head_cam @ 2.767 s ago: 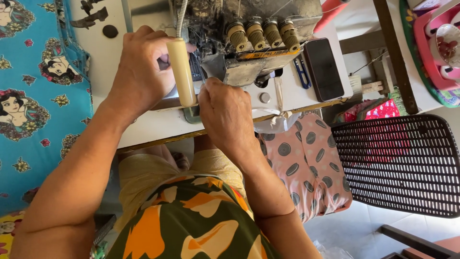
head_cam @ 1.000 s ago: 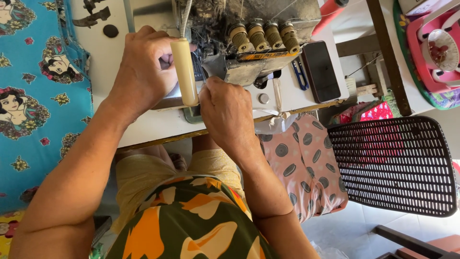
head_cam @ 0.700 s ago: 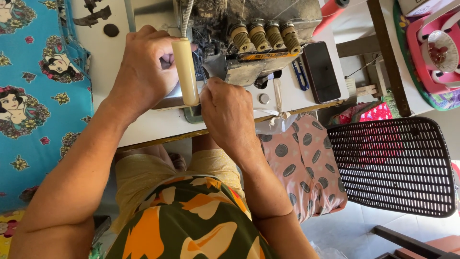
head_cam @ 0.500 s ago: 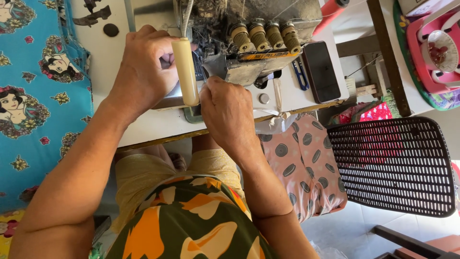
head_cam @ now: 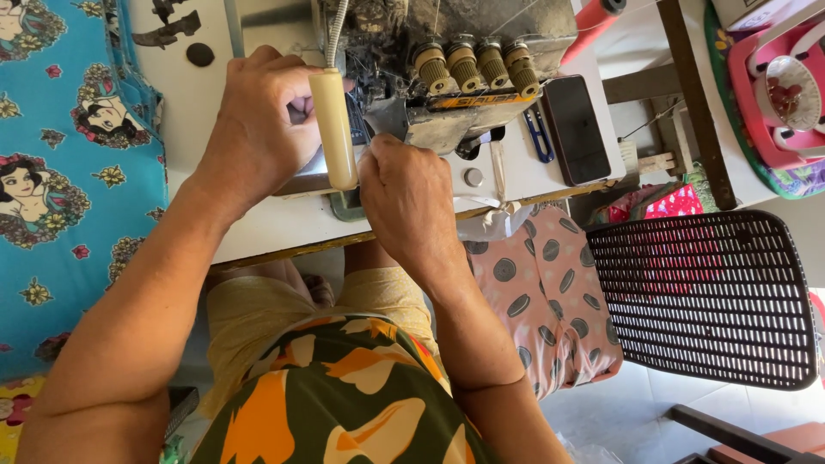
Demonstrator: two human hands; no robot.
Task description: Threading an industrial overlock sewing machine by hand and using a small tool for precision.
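My left hand [head_cam: 262, 120] rests on the white sewing table [head_cam: 258, 228] with its fingers curled in at the front of a grey overlock sewing machine [head_cam: 447, 77]. A cream cylindrical lamp [head_cam: 333, 129] on a flexible metal neck hangs over the gap between my hands and hides the left fingertips. My right hand [head_cam: 411, 193] is just right of it. Its fingers are pinched together against the machine's lower front, near the needle area. What either hand grips there is hidden. Several ridged tan tension knobs [head_cam: 474, 64] line the machine's top.
A black phone [head_cam: 577, 129] and blue thread snips [head_cam: 540, 133] lie right of the machine. Blue cartoon-print fabric [head_cam: 69, 180] covers the left. Pink dotted cloth [head_cam: 550, 292] hangs off the table edge beside a black mesh chair [head_cam: 705, 292]. A pink bowl [head_cam: 786, 86] sits far right.
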